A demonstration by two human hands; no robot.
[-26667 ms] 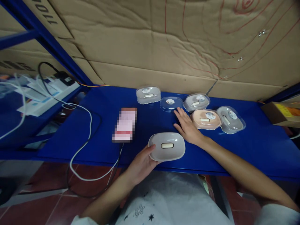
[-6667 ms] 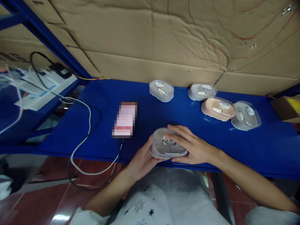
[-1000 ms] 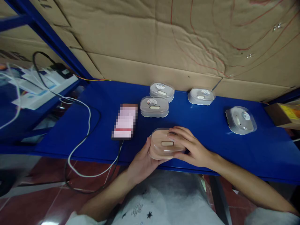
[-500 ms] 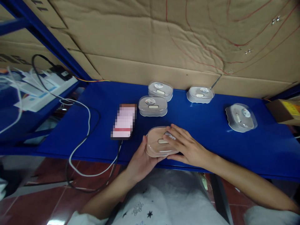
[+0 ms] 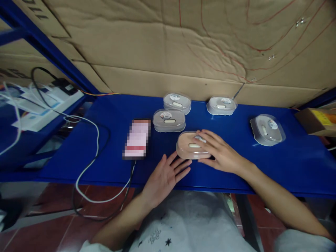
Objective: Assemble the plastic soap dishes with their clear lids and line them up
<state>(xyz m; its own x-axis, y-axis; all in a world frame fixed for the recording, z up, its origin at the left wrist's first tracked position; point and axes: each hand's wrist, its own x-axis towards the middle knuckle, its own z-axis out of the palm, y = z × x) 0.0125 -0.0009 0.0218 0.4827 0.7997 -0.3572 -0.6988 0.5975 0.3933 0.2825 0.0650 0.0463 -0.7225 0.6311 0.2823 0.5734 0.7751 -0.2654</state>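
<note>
Since half a second ago, the peach box [image 5: 186,144] has shifted away from the person and toward the right, and the left hand [image 5: 164,179], which then cupped its left end, has let go. It sits near the front of the blue worktop [image 5: 291,164], left of the right hand [image 5: 223,154]; whether its base rests fully on the surface I cannot tell. Its long axis runs left to right, roughly parallel to the front edge, and the clear lid faces up. A cream bar [image 5: 193,145] on top lies along that same axis. The round label [image 5: 200,138], partly covered by fingers, lies toward the right, far side.

The right hand's grip is closed around the right end of the peach box, fingers over the lid and thumb along the near side. The left hand's grip is loose and unfilled, palm turned up, fingers spread toward the box's near left corner; I cannot tell whether the fingertips touch it.

Just beyond, a grey box [image 5: 162,123] lies lengthwise left to right, its label toward the left. Behind it is a second grey box [image 5: 186,102]. Farther right is a third grey box [image 5: 215,106], and a fourth [image 5: 267,137] has its bar turned toward the person. A phone [image 5: 136,140] lies left of the peach box.
</note>
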